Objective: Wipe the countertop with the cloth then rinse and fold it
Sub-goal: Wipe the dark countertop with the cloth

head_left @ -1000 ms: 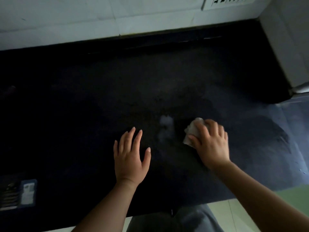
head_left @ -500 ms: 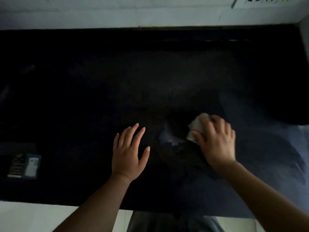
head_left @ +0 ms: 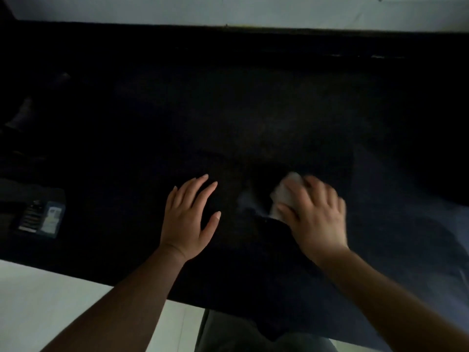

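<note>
A dark, almost black countertop fills most of the head view. My right hand presses a small bunched white cloth onto it, right of centre; only the cloth's far-left part shows past my fingers, and the hand is motion-blurred. A pale wet streak lies just left of the cloth. My left hand rests flat on the counter with fingers spread, holding nothing, a short gap left of the cloth.
A small blue packet lies near the counter's left front edge. A white tiled wall runs along the back. The counter's front edge crosses the bottom, with light floor below. Dim shapes at far left are too dark to identify.
The view has shifted left and the right-side wall has left the frame. My right hand keeps rubbing the cloth in nearly the same spot. My left hand stays flat.
</note>
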A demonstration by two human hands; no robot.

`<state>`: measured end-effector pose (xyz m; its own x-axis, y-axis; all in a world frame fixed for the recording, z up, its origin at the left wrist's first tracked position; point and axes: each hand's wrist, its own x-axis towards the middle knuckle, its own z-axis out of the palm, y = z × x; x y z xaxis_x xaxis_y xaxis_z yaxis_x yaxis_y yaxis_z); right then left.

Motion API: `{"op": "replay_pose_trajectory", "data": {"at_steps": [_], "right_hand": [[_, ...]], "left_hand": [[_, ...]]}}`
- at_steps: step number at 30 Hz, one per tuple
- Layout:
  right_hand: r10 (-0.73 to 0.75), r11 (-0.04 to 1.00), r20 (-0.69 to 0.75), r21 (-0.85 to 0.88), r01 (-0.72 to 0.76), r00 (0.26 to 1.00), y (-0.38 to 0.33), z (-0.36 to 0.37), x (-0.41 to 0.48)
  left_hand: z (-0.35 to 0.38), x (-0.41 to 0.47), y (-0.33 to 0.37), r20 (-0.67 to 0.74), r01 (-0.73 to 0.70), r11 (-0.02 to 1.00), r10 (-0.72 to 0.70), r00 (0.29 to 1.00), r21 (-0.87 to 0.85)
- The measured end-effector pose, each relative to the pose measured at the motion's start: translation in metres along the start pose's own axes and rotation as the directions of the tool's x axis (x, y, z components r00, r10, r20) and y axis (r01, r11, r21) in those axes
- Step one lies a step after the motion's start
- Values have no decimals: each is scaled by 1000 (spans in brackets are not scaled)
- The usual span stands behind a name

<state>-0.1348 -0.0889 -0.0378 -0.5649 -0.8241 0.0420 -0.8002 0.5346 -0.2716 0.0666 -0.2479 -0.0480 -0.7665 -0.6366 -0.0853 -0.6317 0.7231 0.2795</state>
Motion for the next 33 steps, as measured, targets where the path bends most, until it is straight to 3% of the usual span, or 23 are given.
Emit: {"op": "replay_pose_trajectory", "data": {"at_steps": [4,8,13,16,19,22,23,28,31,33], "right_hand": [[166,986,-62,10,-166,984,35,-7,-3],[390,921,-89,57,-386,916,-3,6,68],[109,993,18,32,-110,994,-59,12,18],[84,996,-10,-17,-85,996,-46,6,-35],[244,968,-72,-34,-247,967,-28,2,-36],[547,837,-122,40,-546,828,-58,11,12],[582,813,-112,47,-581,805,-77,16,28],[338,941,-42,-9,-339,940,-167,42,-1],[319,946,-80,-35,-322,944,-170,41,-56],[402,911,-120,-49,-410,908,-153,36,-70]], "left_hand": [[1,-1,0,-3,-3,1000,3,1000,5],[1,-2,-1,-1,-3,1000,3,1000,28],[-3,-2,1,-10,-22,1000,21,1000,-18],[-11,-2,-5,15,-69,987,72,997,-146],[-28,-7,-41,-5,-156,977,157,988,-143],[-46,-3,-95,3,-164,986,164,987,-9],[-49,-1,-110,24,-147,989,147,989,30],[-39,2,-138,47,-166,985,164,985,54],[-36,3,-142,29,-169,985,168,985,34],[-36,3,-141,19,-170,985,169,985,20]]}}
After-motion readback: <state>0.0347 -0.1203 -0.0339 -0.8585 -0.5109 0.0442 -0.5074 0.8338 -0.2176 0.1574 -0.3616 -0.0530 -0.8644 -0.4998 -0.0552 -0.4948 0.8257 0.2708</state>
